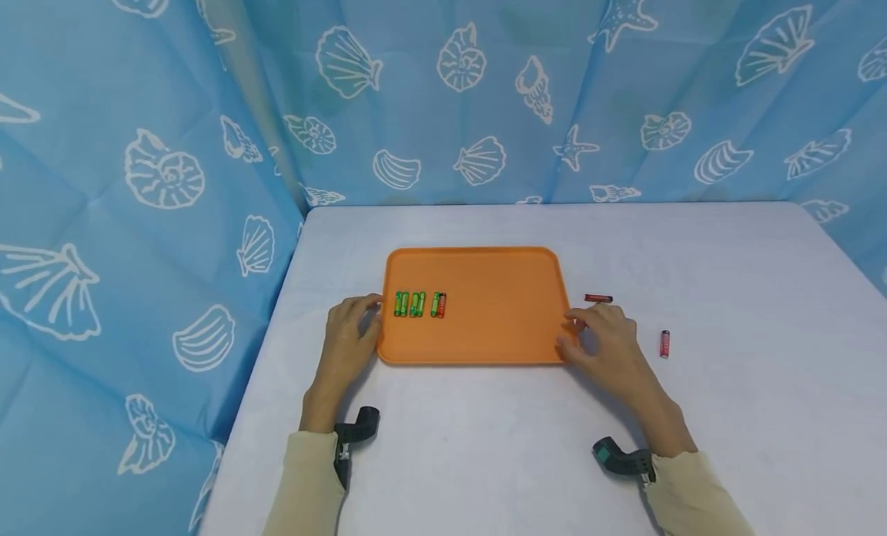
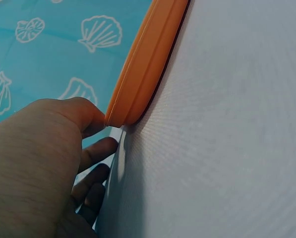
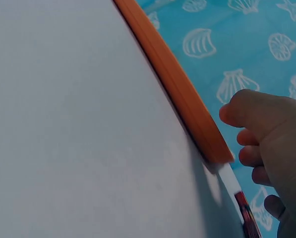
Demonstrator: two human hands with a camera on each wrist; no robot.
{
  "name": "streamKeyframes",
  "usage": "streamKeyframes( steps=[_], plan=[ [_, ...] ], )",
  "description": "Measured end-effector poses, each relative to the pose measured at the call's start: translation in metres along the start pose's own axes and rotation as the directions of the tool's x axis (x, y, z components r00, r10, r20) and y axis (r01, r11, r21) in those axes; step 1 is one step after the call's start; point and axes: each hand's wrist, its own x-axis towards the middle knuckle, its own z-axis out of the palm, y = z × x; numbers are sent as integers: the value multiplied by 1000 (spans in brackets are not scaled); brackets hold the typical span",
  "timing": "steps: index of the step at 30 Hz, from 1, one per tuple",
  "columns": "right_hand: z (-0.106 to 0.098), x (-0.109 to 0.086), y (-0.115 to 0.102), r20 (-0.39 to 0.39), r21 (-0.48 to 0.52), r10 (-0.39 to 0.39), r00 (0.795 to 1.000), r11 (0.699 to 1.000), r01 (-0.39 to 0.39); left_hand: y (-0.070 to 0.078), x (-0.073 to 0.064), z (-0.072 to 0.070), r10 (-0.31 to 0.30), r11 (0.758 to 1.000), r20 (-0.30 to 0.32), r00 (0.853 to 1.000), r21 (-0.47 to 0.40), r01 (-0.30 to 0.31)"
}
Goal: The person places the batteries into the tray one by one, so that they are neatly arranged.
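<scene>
An orange rectangular tray [image 1: 499,309] lies on the table between both hands. On its left part stand several small green batteries [image 1: 404,304] side by side in pairs, with one red battery [image 1: 442,306] at the right end. My left hand [image 1: 349,340] is at the tray's left side; in the left wrist view its thumb [image 2: 95,119] meets the rim, the other fingers lower beside it. My right hand [image 1: 610,347] hovers at the right rim, thumb over the edge. In the right wrist view, a gap shows between that thumb [image 3: 232,114] and the tray, fingers loosely bent.
Two more red batteries lie right of the tray: one sideways battery [image 1: 598,298] just beyond the right hand, and one upright-lying battery [image 1: 664,343] farther right. A white cloth covers the table [image 1: 478,443]. Blue shell-patterned curtains [image 1: 430,89] hang behind and at the left.
</scene>
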Motion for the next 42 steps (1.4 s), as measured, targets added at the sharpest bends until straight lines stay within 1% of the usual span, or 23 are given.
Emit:
streamKeyframes(
  steps=[3,6,8,10,13,15,17,21,23,27,29,31,34,37,39,42],
  plan=[
    [-8,-7,7,-10,-23,40,999,999,-40,0,-1,-1,1,1000,-1,1000,2,-1],
    [-15,-14,13,-55,-38,76,996,996,-78,0,0,-2,10,1000,0,1000,0,-10],
    [-20,-19,15,-76,-41,125,989,991,-128,0,0,-3,13,1000,-1,1000,0,-13],
    [-24,-24,16,-74,-66,199,977,977,-204,-1,1,-3,12,1000,1,1000,2,-12],
    [-30,-31,17,-47,-122,324,945,937,-327,-1,1,-5,7,1000,4,1000,2,-7],
    [-32,-34,17,-36,-151,375,926,914,-376,-1,1,-6,3,1000,8,1000,1,-3],
    [-33,-37,17,-25,-154,396,918,906,-395,0,1,-8,2,1000,9,1000,-1,-2],
    [-30,-39,15,7,-95,390,921,917,-388,0,1,-9,-9,1000,12,1000,8,9],
    [-28,-39,14,10,-58,369,929,928,-368,-1,0,-9,-15,1000,13,1000,16,15],
    [-28,-38,15,42,-29,307,951,952,-306,-1,0,-7,-24,999,9,1000,21,24],
    [-30,-37,18,80,-32,267,960,964,-265,-1,-1,-7,-25,1000,7,1000,16,25],
    [-32,-34,22,127,-43,231,965,973,-228,-1,-1,-6,-24,1000,4,1000,10,24],
    [-34,-28,28,181,-41,170,969,985,-165,1,-1,-4,-15,1000,-1,1000,-1,15],
    [-35,-23,31,218,-28,128,968,992,-125,1,-1,-3,-11,1000,-3,1000,-6,11],
    [-35,-20,32,234,-26,117,965,993,-114,2,-1,-2,-12,1000,-2,1000,-7,12],
    [-35,-19,33,245,-34,129,961,992,-124,2,-1,0,-12,1000,4,1000,-11,12]
  ],
)
